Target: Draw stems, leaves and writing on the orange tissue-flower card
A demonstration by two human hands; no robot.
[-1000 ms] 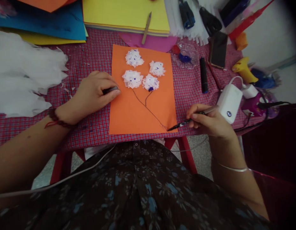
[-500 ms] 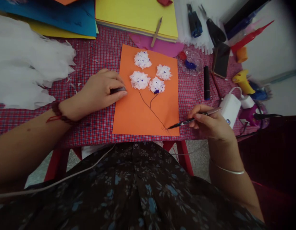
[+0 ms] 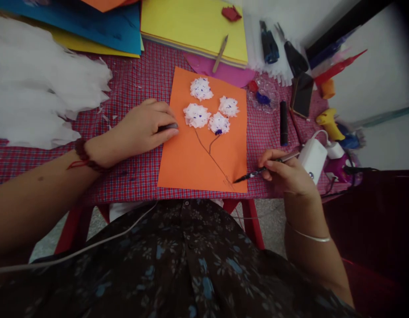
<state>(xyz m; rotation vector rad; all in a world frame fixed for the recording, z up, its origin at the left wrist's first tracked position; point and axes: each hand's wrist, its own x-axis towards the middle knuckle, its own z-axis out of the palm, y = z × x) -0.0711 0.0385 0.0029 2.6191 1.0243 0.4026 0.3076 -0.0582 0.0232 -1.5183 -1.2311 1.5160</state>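
Note:
An orange sheet (image 3: 191, 163) lies on the red checked tablecloth (image 3: 134, 88). Several white tissue flowers (image 3: 196, 115) with blue specks are stuck on its upper half, and thin dark stem lines run down from them. My right hand (image 3: 287, 172) pinches a black pen (image 3: 257, 171), whose tip rests at the sheet's lower right corner. My left hand (image 3: 143, 128) lies on the sheet's left edge, fingers curled round a small dark object (image 3: 167, 127).
White tissue paper (image 3: 42, 97) is piled at the left. Blue (image 3: 101, 26) and yellow card stacks (image 3: 197, 26) lie at the back. A black marker (image 3: 283, 123), phone (image 3: 302, 95), scissors (image 3: 292, 55), white adapter (image 3: 312, 157) and glue guns (image 3: 330, 123) crowd the right side.
The view has shifted, so the sheet appears further right and lower. My right hand with the pen stays at the sheet's lower right corner. The left hand keeps its place.

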